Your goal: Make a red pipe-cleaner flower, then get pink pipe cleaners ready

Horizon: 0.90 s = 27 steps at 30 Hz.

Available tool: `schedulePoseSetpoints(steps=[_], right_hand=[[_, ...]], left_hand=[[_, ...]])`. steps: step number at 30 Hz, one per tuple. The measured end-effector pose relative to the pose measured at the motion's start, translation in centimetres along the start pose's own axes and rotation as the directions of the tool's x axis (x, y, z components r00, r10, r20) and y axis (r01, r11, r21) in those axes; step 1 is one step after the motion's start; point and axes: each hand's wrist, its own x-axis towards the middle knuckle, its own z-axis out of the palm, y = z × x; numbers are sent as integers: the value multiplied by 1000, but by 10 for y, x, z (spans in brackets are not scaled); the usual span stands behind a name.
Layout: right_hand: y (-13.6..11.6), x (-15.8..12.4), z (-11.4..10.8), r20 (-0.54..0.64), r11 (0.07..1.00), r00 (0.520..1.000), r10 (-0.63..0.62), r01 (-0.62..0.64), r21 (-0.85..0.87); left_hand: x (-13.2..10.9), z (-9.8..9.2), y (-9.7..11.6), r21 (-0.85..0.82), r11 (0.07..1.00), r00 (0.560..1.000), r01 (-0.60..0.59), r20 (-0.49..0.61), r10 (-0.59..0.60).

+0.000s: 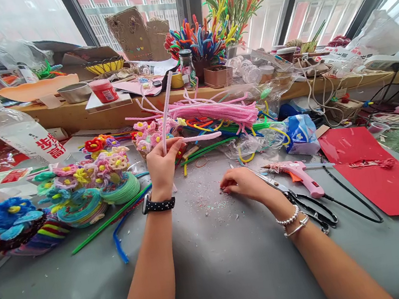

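Note:
Raised over the grey table, my left hand is closed on pale pink pipe cleaners; one length points up and another sticks out to the right. My right hand rests low on the table with its fingers curled together among tiny scraps. Whatever its fingertips may pinch is hidden. Just right of that hand lie black-handled scissors, partly under the wrist, and a pink glue gun. Behind both hands is a thick bundle of pink pipe cleaners.
Pipe-cleaner flower pots crowd the left, near a tilted clear bottle. Green pipe cleaners lie beside my left wrist. A blue tissue pack and red sheet are on the right. A cluttered wooden ledge runs along the back.

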Motion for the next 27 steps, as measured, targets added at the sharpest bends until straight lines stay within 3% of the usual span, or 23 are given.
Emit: schedulePoseSetpoints(steps=[3, 9, 12, 16, 21, 25, 27], right_hand=[[2, 2, 5, -56, 1000, 998, 13, -14, -23], [-2, -2, 4, -154, 990, 987, 40, -18, 142], [-7, -6, 2, -183, 996, 979, 86, -78, 53], [-16, -8, 8, -124, 986, 983, 133, -144, -84], [-24, -5, 18, -113, 970, 987, 112, -134, -204], [-24, -3, 18, -132, 977, 987, 96, -119, -179], [-21, -3, 11, -226, 992, 972, 67, -89, -90]], left_hand=[[1, -1, -2, -4, 1000, 1000, 7, 17, -7], [2, -3, -4, 3, 1000, 1000, 9, 4, -9], [1, -3, -3, 1, 1000, 1000, 23, 8, -23], [0, -2, -1, -27, 999, 999, 29, 18, -29], [-1, -1, 1, -57, 998, 1000, 30, 10, -30], [-1, 0, 1, -41, 999, 999, 33, 13, -33], [0, 0, 0, -35, 999, 999, 39, 16, -39]])
